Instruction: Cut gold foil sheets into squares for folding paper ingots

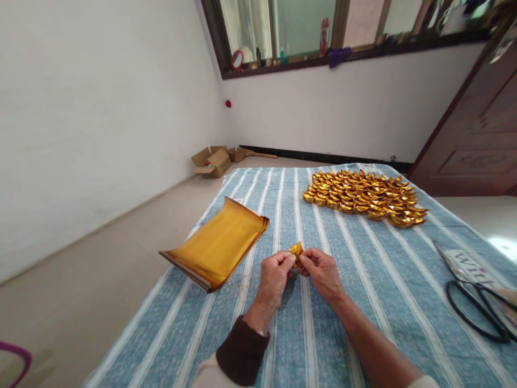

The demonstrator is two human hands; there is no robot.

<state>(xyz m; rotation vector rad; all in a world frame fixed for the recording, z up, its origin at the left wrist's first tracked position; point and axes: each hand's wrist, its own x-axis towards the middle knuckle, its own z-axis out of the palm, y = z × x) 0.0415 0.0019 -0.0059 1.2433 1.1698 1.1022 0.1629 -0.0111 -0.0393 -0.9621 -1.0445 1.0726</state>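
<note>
Just above the striped cloth, a small piece of folded gold foil paper (296, 249) is pinched between both hands. My left hand (277, 270) grips its left side with thumb and fingers. Its right side is in the closed fingers of my right hand (323, 269). The lower part of the piece is hidden by the fingers. Left of my hands lies a stack of gold foil sheets (220, 242) with curled edges. Farther back on the right, many shiny gold paper ingots (359, 194) stand close together in rows.
A blue-and-white striped cloth (169, 334) covers the table. Scissors (476, 296) with black handles lie at the right edge by a printed sheet (464, 264). Beyond the table, an open cardboard box (216, 164) stands on the floor by the wall. A wooden door (476, 124) is at right.
</note>
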